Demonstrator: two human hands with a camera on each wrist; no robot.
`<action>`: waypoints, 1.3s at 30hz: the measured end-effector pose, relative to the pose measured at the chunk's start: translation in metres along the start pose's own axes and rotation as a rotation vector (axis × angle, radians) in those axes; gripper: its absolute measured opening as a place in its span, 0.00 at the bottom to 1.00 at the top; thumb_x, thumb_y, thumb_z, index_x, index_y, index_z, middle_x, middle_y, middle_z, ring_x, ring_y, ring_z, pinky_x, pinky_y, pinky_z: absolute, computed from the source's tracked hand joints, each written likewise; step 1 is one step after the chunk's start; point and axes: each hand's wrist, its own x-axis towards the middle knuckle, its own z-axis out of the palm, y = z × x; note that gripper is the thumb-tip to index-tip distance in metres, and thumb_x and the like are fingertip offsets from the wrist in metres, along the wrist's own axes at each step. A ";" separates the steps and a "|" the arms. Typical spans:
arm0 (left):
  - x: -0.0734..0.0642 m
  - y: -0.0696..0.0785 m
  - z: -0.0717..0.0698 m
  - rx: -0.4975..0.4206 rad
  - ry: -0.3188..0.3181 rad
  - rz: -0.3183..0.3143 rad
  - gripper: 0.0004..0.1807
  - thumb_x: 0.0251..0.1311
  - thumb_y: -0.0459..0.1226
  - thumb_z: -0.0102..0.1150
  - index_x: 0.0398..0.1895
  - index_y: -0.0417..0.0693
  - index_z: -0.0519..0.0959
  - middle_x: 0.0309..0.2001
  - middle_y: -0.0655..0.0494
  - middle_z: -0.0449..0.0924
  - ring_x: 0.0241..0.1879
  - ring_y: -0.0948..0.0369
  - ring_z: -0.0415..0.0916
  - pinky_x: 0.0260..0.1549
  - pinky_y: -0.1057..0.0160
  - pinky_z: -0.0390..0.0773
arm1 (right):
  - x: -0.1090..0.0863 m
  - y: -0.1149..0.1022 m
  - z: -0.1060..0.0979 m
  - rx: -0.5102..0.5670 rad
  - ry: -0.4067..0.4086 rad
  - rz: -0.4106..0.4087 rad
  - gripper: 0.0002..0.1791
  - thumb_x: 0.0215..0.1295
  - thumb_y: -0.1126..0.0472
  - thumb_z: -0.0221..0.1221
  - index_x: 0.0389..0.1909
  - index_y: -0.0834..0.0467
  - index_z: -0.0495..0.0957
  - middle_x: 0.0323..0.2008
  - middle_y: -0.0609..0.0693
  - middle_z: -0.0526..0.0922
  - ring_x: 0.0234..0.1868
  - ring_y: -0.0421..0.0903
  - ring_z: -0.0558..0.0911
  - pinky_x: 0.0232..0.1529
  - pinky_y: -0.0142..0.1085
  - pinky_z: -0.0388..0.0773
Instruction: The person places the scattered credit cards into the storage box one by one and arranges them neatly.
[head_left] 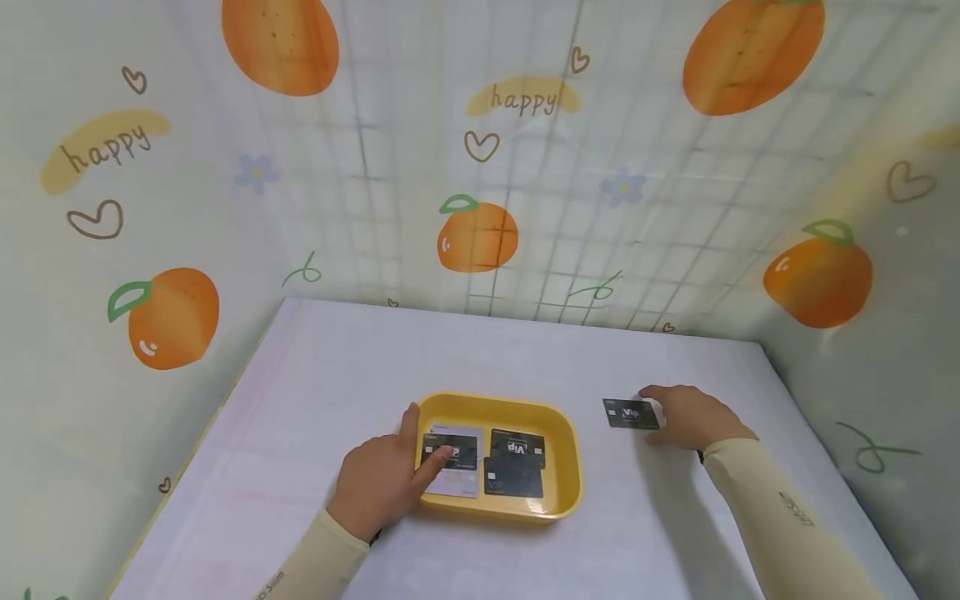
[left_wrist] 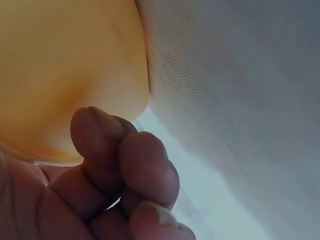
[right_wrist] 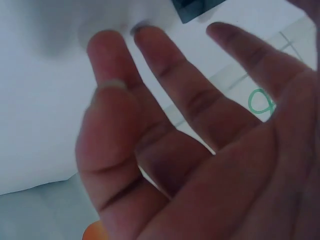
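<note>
My left hand point(head_left: 378, 483) grips the left side of a yellow tray point(head_left: 566, 467). Its thumb lies over the rim above a black VIP card point(head_left: 465, 461), while the other fingers point(left_wrist: 147, 165) curl outside, against the tray's underside. That card overlaps pale cards point(head_left: 453, 483). Beside them in the tray, a black card with upside-down lettering point(head_left: 517, 446) is partly covered by another black VIP card point(head_left: 513, 479). To the right of the tray, my right hand point(head_left: 693, 417) has thumb and forefinger spread around the right end of a black VIP card point(head_left: 628, 414), fingers point(right_wrist: 160, 55) mostly extended.
A white tabletop point(head_left: 360, 354) lies beneath everything. Behind it and at both sides hangs a white curtain point(head_left: 390, 192) printed with oranges, hearts and words, with a wire grid showing through at the back. The table's right edge runs close past the right forearm.
</note>
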 end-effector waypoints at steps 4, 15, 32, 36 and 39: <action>0.001 -0.001 0.002 0.011 -0.002 0.001 0.57 0.69 0.78 0.32 0.80 0.41 0.60 0.16 0.63 0.67 0.18 0.62 0.71 0.15 0.59 0.70 | 0.005 0.001 0.000 0.010 -0.014 0.017 0.38 0.51 0.53 0.82 0.65 0.55 0.81 0.53 0.58 0.86 0.47 0.56 0.80 0.48 0.62 0.77; 0.001 -0.001 -0.002 -0.006 0.026 0.028 0.55 0.70 0.76 0.37 0.79 0.40 0.62 0.14 0.64 0.64 0.15 0.63 0.68 0.13 0.60 0.67 | 0.012 0.004 0.001 0.034 -0.041 0.009 0.26 0.50 0.56 0.82 0.48 0.56 0.82 0.37 0.51 0.83 0.39 0.52 0.78 0.40 0.53 0.77; 0.000 0.000 -0.003 -0.027 0.008 0.017 0.55 0.69 0.77 0.36 0.79 0.41 0.62 0.15 0.64 0.65 0.17 0.61 0.72 0.14 0.59 0.69 | 0.010 0.008 0.004 0.081 -0.009 -0.004 0.31 0.48 0.55 0.83 0.44 0.60 0.74 0.33 0.50 0.81 0.34 0.50 0.78 0.37 0.47 0.76; 0.000 0.000 -0.004 -0.022 0.012 0.021 0.55 0.69 0.77 0.36 0.79 0.41 0.62 0.14 0.64 0.65 0.17 0.61 0.71 0.14 0.60 0.68 | 0.007 0.008 0.005 0.081 0.012 -0.015 0.31 0.50 0.56 0.82 0.49 0.59 0.76 0.34 0.50 0.82 0.33 0.49 0.78 0.37 0.48 0.77; 0.000 0.000 -0.006 -0.026 0.013 0.023 0.55 0.69 0.76 0.37 0.79 0.40 0.62 0.14 0.63 0.64 0.16 0.61 0.70 0.14 0.59 0.68 | 0.005 0.010 0.007 0.070 0.037 -0.036 0.28 0.53 0.57 0.79 0.51 0.59 0.77 0.34 0.49 0.82 0.33 0.48 0.78 0.37 0.47 0.76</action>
